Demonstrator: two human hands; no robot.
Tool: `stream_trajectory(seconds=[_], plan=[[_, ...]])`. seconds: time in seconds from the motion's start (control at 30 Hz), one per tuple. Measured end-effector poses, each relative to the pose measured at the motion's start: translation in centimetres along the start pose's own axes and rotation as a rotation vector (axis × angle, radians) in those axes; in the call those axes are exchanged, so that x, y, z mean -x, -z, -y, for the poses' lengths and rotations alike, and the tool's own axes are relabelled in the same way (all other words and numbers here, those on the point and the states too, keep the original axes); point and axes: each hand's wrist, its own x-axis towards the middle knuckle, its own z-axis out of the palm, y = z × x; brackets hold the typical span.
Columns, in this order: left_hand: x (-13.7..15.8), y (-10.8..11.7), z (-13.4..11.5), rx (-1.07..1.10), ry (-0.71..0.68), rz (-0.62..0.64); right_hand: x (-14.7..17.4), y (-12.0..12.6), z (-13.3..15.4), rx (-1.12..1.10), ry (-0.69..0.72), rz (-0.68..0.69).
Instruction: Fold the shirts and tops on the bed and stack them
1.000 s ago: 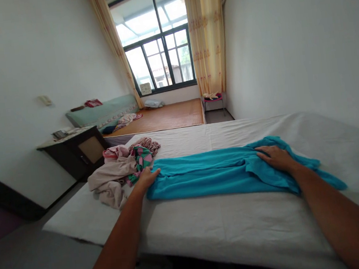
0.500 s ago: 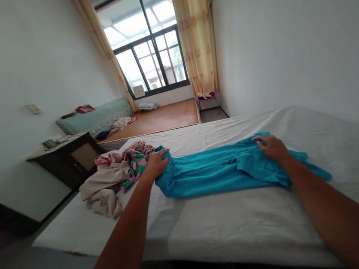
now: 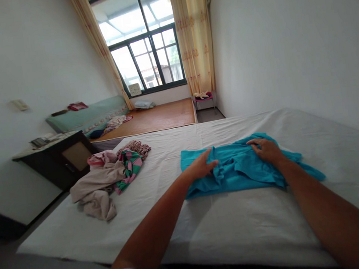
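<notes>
A turquoise garment [image 3: 233, 184], perhaps a shirt, lies on the white-sheeted bed [image 3: 241, 222] in front of me. Its left end is folded over onto the middle, where the turned edge bunches into wrinkles. My left hand [image 3: 202, 165] rests at that turned edge, with thumb and index finger apart. On the right part of the cloth lies my right hand [image 3: 267, 150], palm down, its fingers loosely stretched out. Beyond it, loose ends of the garment trail to the right.
Left of the garment is a heap of clothes [image 3: 99, 182], beige, pink and green-patterned. Past the bed's far left edge stands a dark cabinet [image 3: 59, 163]. A second bed [image 3: 164, 114] with a brown mat lies under the window, near a small stool [image 3: 204, 99].
My left hand has moved right, carrying the garment's left end over onto its middle, and its fingers have spread. My right hand stays on the right part. The view has shifted slightly.
</notes>
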Motion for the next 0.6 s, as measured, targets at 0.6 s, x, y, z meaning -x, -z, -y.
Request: stream_trajectory(seconds=[0.6], plan=[[2.6,1.7,6.3,0.007,0.048,-0.191,-0.1,3.6,-0.5,0.023,-0.271,-0.298]])
